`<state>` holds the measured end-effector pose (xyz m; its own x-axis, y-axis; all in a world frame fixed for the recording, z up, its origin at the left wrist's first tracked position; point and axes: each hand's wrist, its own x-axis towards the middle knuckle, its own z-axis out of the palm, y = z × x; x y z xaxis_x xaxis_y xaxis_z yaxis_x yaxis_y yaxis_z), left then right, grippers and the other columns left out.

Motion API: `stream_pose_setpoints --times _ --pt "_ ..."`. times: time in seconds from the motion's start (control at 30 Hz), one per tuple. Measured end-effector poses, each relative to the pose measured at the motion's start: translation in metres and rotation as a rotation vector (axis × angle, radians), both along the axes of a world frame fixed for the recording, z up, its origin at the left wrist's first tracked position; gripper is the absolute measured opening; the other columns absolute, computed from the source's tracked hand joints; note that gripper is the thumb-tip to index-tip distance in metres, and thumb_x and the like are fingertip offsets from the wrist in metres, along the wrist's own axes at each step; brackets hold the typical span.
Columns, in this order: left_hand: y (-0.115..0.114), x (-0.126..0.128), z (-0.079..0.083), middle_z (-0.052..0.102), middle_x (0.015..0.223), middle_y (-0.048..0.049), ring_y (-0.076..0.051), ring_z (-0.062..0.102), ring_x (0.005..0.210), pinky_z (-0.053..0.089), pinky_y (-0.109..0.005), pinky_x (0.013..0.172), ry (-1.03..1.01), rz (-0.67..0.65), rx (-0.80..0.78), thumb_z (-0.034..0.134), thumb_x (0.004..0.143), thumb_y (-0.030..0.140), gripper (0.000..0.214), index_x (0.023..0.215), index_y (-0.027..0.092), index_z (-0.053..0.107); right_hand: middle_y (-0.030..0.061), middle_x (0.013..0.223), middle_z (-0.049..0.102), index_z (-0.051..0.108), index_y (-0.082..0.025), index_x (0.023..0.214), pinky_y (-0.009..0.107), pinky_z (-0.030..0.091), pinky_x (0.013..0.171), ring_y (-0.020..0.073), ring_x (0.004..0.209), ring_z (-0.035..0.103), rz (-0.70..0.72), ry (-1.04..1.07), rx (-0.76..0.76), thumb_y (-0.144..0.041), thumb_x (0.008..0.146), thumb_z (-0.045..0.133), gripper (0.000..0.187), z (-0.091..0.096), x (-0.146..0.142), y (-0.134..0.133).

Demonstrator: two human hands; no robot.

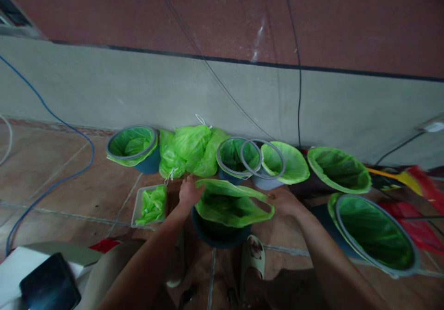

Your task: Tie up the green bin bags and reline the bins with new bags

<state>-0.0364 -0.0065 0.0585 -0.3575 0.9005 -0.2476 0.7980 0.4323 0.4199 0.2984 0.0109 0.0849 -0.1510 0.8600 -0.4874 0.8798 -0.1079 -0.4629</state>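
Observation:
A dark round bin point(217, 237) stands on the floor between my feet, with a green plastic bag point(231, 204) spread over its mouth. My left hand point(189, 190) grips the bag's left edge at the bin's rim. At the bag's right edge my right hand point(281, 200) holds the plastic, palm down. The bag hangs loose and only partly covers the rim.
Several bins lined with green bags point(133, 149) stand along the grey wall, two with grey rings point(262, 158) on top. A tied full green bag point(190, 150) lies between them. A white tray of folded bags point(151, 204) sits left. A blue cable point(52, 115) crosses the floor.

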Motion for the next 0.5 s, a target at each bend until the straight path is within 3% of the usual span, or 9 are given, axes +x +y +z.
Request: stream_pose_setpoints --times 0.1,0.23,0.37,0.5 --pt "-0.008 0.004 -0.009 0.055 0.135 -0.0268 -0.032 0.056 0.125 0.046 -0.035 0.098 -0.015 -0.003 -0.114 0.072 0.076 0.040 0.091 0.147 0.003 0.028 0.0126 0.101 0.073 0.070 -0.018 0.091 0.032 0.049 0.076 0.0282 0.096 0.066 0.113 -0.232 0.113 -0.038 0.078 0.069 0.025 -0.012 -0.009 0.002" --pt "-0.018 0.007 -0.011 0.061 0.127 -0.0257 -0.030 0.060 0.120 0.048 -0.034 0.093 -0.023 -0.001 -0.235 0.065 0.081 0.038 0.084 0.145 0.002 0.025 0.0145 0.132 0.062 0.059 -0.015 0.129 0.033 0.044 0.099 0.0266 0.122 0.057 0.133 -0.193 0.183 -0.038 0.090 0.057 0.045 -0.028 -0.040 0.009" --pt "-0.023 0.009 -0.008 0.066 0.118 -0.0221 -0.029 0.065 0.113 0.050 -0.034 0.090 0.111 -0.095 -0.264 0.058 0.084 0.028 0.052 0.130 0.006 0.047 0.0140 0.124 0.067 0.060 -0.014 0.128 0.032 0.044 0.097 0.0248 0.115 0.062 0.149 -0.174 0.163 -0.033 0.095 0.047 0.040 -0.037 -0.064 0.012" --pt "-0.021 0.009 -0.005 0.069 0.114 -0.0186 -0.029 0.067 0.110 0.052 -0.034 0.089 0.200 -0.176 -0.269 0.046 0.088 0.017 0.028 0.108 0.013 0.065 0.0120 0.110 0.073 0.069 -0.016 0.116 0.030 0.046 0.087 0.0238 0.103 0.066 0.187 -0.204 0.089 -0.023 0.090 0.051 0.032 -0.038 -0.071 0.008"
